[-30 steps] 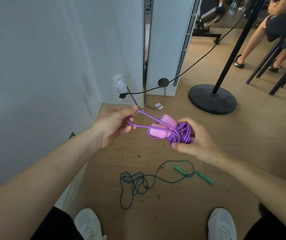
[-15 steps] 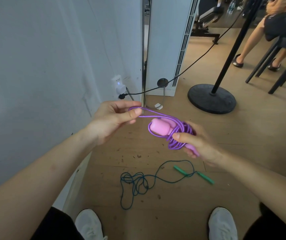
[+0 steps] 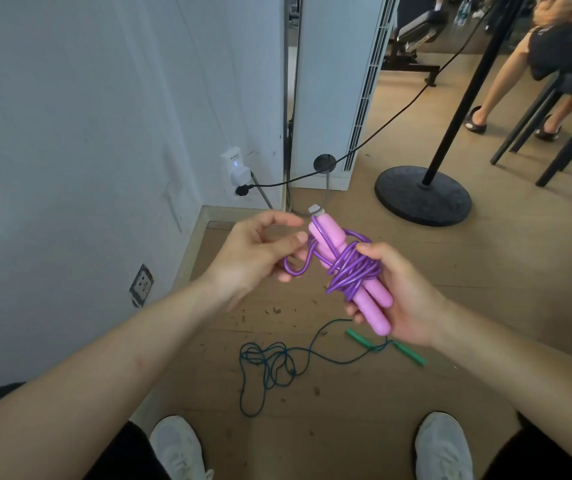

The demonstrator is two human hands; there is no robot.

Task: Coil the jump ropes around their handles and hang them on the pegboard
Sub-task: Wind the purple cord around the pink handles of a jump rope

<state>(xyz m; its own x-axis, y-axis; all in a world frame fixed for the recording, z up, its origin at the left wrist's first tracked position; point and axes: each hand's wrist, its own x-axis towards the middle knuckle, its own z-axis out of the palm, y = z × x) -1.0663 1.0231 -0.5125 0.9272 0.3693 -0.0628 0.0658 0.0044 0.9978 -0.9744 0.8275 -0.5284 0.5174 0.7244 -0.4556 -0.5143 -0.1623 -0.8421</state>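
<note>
Ideally the last loose loop (image 3: pixel 295 270) of the purple jump rope (image 3: pixel 353 268) gets drawn snug and tucked under a wrap, with the right thumb pressing down so the coil cannot spring off the paired pink handles (image 3: pixel 372 306). The right hand (image 3: pixel 412 299) grips those handles in front of the body, fingers curled beneath and thumb on top of the coil. The left hand (image 3: pixel 253 258), just beside their upper ends, pinches the loop between thumb and curled fingers (the green jump rope (image 3: pixel 277 362) lies uncoiled on the floor below).
</note>
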